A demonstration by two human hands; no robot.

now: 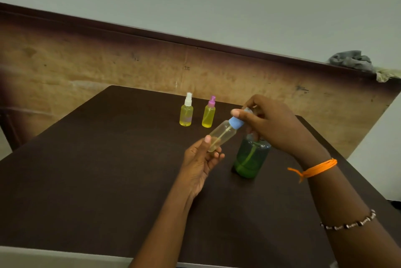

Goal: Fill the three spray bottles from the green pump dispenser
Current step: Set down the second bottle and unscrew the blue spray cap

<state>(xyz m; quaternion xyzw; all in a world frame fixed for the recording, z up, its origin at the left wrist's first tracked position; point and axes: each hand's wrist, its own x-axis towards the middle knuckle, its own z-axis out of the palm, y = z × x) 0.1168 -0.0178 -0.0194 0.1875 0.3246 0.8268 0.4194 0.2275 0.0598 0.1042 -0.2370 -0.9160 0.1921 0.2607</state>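
Observation:
My left hand (200, 159) grips the base of a clear spray bottle (221, 135), tilted up to the right, with a little yellowish liquid inside. My right hand (269, 124) pinches its blue spray cap (236, 123) between thumb and fingers. The green pump dispenser (249, 159) stands on the dark table just under my right hand, its pump head hidden by my fingers. Two small bottles of yellow liquid stand upright farther back: one with a white sprayer (186, 111), one with a purple sprayer (209, 113).
The dark brown table (108, 170) has a pale front edge at the bottom left. A worn wooden board (108, 61) stands behind the table. A grey cloth (351, 60) lies on the board's top edge at the far right.

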